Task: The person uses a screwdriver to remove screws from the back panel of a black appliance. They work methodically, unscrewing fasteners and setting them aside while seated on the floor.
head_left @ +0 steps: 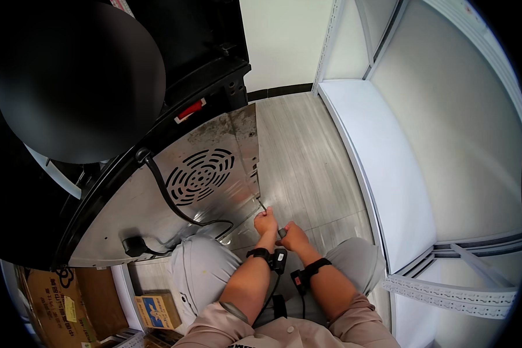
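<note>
A screwdriver (282,232) slants up from my hands, its thin shaft meeting the lower right edge of a metal panel (156,174) with a round slotted vent. My right hand (296,236) is closed around the grey handle. Farther along, my left hand (265,221) is closed with its fingers pinched about the shaft close to the tip. Whether the tip sits in a screw is too small to tell. A black power cord (167,200) hangs across the panel from a socket, and its black plug (134,246) rests at the panel's lower left.
The panel belongs to a large black appliance (209,87) with a red switch (190,110). White shelving (377,151) stands along the right. Cardboard boxes (58,310) lie at lower left, with a smaller blue-labelled box (158,311) beside them. Grey wood-look floor (307,156) lies between.
</note>
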The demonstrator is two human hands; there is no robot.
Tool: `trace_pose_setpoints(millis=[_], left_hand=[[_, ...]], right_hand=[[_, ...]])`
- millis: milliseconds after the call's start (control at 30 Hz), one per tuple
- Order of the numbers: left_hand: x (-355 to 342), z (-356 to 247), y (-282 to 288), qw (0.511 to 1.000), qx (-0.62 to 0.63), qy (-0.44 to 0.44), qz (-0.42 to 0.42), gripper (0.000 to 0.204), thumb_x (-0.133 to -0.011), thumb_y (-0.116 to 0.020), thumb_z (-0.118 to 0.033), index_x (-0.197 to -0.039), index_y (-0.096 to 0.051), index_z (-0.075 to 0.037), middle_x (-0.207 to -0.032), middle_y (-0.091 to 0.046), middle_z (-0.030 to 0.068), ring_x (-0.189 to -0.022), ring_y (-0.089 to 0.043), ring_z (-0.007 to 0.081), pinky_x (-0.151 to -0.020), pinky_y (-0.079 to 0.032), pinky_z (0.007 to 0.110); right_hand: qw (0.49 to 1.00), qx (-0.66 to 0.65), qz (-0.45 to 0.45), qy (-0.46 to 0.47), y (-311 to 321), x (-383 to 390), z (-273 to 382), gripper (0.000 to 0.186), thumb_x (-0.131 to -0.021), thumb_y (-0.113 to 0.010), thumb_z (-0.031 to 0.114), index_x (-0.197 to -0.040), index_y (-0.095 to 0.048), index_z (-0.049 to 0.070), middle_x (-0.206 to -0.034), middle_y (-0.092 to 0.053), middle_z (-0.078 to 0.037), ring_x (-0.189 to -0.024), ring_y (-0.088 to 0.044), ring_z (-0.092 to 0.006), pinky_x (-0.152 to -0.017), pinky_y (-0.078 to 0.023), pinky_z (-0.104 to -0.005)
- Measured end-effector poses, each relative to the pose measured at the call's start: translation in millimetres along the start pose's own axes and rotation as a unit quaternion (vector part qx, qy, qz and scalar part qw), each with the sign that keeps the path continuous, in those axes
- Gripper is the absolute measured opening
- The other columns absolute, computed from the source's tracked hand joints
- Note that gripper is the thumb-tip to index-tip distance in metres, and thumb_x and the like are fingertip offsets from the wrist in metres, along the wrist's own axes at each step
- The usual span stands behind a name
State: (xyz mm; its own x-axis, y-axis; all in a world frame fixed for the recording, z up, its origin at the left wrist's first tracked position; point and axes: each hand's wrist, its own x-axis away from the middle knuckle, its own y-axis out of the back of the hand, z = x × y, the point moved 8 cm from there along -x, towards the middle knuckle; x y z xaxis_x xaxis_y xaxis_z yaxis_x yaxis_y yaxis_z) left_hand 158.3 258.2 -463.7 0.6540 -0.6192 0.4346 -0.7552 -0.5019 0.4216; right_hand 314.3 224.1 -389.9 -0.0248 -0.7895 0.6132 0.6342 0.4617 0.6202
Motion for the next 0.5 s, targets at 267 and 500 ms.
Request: trace_pose_setpoints(millis=[267, 500], left_hand=[[11.2, 5.4, -20.7, 0.970, 0.194, 0.096, 0.111, 0.029, -0.097, -0.060, -0.033, -0.086, -0.072, -0.009, -0.059, -0.050, -0.0038, -0.048, -0.040, 0.0089, -0.044, -0.032, 0.028], [8.2, 7.6, -13.0, 0.967, 0.206, 0.112, 0.098, 0.032, -0.097, -0.058, -0.036, -0.089, -0.072, -0.008, -0.060, -0.052, -0.0022, -0.050, -0.044, 0.0118, -0.047, -0.035, 0.031]], right_hand=[[0.992, -0.108, 0.060, -0.009, -17.8, -20.1, -21.5, 0.046, -0.079, -0.067, 0.032, -0.112, -0.063, -0.001, -0.099, -0.068, -0.024, -0.097, -0.065, -0.0385, -0.083, -0.050, -0.0426], [0.987, -0.135, -0.042, 0.076, -1.3, -7.0, -10.0, 0.031, -0.076, -0.070, 0.019, -0.099, -0.062, 0.000, -0.095, -0.067, -0.022, -0.091, -0.064, -0.0392, -0.081, -0.050, -0.0445]])
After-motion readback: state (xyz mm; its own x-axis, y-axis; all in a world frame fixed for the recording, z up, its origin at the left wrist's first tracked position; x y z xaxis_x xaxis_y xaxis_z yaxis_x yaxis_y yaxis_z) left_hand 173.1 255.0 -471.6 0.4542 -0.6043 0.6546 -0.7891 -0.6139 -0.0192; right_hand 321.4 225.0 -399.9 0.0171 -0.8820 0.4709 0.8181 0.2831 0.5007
